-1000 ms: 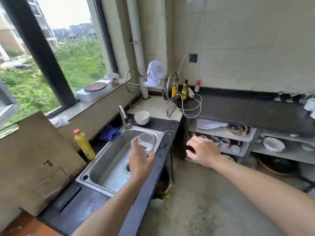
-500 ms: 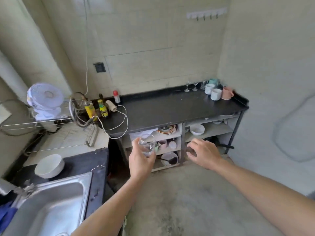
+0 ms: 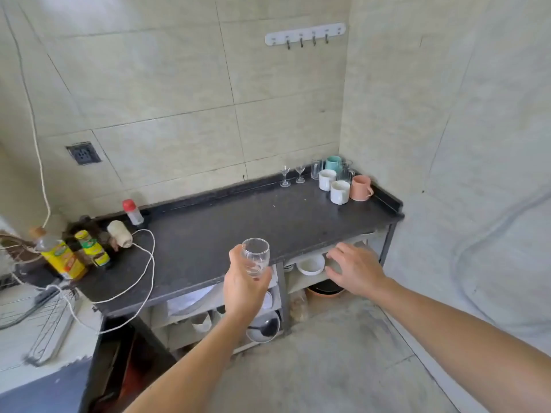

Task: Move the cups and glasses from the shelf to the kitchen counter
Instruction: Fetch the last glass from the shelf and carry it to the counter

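Note:
My left hand (image 3: 243, 289) grips a clear glass (image 3: 255, 257) upright, just in front of the black kitchen counter (image 3: 238, 222). My right hand (image 3: 356, 269) hovers with fingers spread and nothing in it, in front of the shelf (image 3: 304, 280) under the counter. At the counter's far right corner stand two white mugs (image 3: 334, 186), a pink mug (image 3: 361, 188), a teal mug (image 3: 333, 163), clear glass mugs (image 3: 346, 171) and two small stemmed glasses (image 3: 292, 175). The shelf holds a white bowl (image 3: 311, 264), plates and small cups (image 3: 202, 321).
Sauce bottles (image 3: 64, 257), a red-capped shaker (image 3: 132, 212), a roll of twine (image 3: 120, 233) and a white cord (image 3: 143, 263) crowd the counter's left end. A wire rack (image 3: 50, 323) sits lower left. A wall closes the right side. A pot (image 3: 325, 290) rests below the shelf.
The view has swung right from the sink to the counter and drawn closer. My left hand kept hold of the glass and the right hand stayed spread in front.

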The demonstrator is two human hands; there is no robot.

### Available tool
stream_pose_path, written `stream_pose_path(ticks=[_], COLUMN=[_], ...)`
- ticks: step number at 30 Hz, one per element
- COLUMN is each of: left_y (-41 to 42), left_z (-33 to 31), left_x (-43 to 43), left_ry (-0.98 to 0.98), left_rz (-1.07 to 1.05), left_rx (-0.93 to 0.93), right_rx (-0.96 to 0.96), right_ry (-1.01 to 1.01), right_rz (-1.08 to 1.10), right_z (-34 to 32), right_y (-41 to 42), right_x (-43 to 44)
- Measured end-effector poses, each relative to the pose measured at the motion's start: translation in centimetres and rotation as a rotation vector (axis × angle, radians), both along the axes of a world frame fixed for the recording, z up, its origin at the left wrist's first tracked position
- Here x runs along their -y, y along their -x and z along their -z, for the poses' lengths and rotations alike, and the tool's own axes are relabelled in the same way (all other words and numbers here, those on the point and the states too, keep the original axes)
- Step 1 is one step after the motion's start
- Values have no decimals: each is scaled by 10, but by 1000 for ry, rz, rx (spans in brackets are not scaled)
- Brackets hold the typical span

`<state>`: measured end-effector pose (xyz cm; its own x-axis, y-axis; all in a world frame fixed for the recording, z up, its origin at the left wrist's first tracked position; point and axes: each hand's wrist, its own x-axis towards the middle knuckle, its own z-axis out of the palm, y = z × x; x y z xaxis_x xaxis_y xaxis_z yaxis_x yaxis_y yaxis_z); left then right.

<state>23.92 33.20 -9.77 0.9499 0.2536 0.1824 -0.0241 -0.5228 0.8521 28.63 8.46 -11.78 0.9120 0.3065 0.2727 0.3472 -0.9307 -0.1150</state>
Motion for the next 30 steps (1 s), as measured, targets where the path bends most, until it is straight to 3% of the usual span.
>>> stream_pose_path(ticks=[19,30], left_y=[-361,-507], left_z=[16,41], left_x=[27,55], left_ry=[6,11], left_rz=[126,75], left_rx=[-92,-196], right_rx=[58,-57], right_ry=[65,44], right_rz=[45,-47], right_z=[10,61], right_y=[-329,-481], right_x=[31,50])
